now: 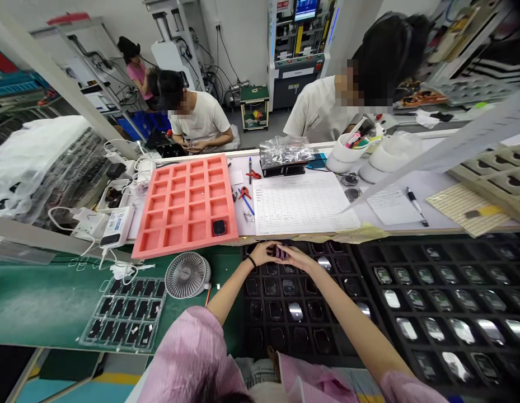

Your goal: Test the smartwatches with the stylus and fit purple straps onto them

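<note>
A small lilac item is gripped by the closed fingers of the left hand and right hand, both equally near, just above the black compartment tray — its long axis cannot be told.

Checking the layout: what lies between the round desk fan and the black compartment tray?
In the head view, the person's left forearm and a thin orange item lie there.

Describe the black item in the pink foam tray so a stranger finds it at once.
Find the pink foam tray of square compartments on the white desk. In its nearest row, the right-end compartment holds a black rounded-square item, the only thing in the tray.
</note>
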`<state>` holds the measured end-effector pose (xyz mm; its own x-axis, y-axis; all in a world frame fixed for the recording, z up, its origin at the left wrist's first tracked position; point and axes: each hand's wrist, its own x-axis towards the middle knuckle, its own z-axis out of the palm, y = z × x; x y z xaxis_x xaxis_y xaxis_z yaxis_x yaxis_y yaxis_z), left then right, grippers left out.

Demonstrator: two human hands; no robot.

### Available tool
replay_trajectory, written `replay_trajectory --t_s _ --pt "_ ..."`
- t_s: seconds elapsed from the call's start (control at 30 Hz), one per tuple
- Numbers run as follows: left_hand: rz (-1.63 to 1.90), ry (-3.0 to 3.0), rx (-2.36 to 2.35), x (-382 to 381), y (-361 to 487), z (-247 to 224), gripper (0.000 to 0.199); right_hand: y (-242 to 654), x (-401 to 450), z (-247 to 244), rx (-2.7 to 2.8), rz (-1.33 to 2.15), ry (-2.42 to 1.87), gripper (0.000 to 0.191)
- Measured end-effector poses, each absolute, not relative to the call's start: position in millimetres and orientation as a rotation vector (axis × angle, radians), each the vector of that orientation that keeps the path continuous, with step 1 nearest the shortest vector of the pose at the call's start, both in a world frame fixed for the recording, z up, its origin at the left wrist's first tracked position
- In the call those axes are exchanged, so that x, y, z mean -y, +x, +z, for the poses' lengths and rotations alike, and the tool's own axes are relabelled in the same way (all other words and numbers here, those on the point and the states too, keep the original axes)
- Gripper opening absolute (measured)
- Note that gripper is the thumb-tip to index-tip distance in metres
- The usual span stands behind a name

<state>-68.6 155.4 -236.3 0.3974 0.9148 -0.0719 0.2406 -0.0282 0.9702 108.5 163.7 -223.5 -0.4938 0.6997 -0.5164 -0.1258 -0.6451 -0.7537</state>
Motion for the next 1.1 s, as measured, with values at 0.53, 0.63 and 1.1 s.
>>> replay_trajectory --t_s 0.53,0.63,1.1 --pt "0.643 1.842 -1.498 -160 -57 -241 0.045 147 -181 -262 1.534 1.117 -1.447 0.033" --pt "0.678 1.926 -1.440 -161 -38 -245 0.041 151 -167 -266 1.611 1.012 -1.453 0.037" --pt "0.219 2.341 -1.814 -129 -29 -261 0.047 184 -141 -266 2.392 0.414 -1.330 0.045"
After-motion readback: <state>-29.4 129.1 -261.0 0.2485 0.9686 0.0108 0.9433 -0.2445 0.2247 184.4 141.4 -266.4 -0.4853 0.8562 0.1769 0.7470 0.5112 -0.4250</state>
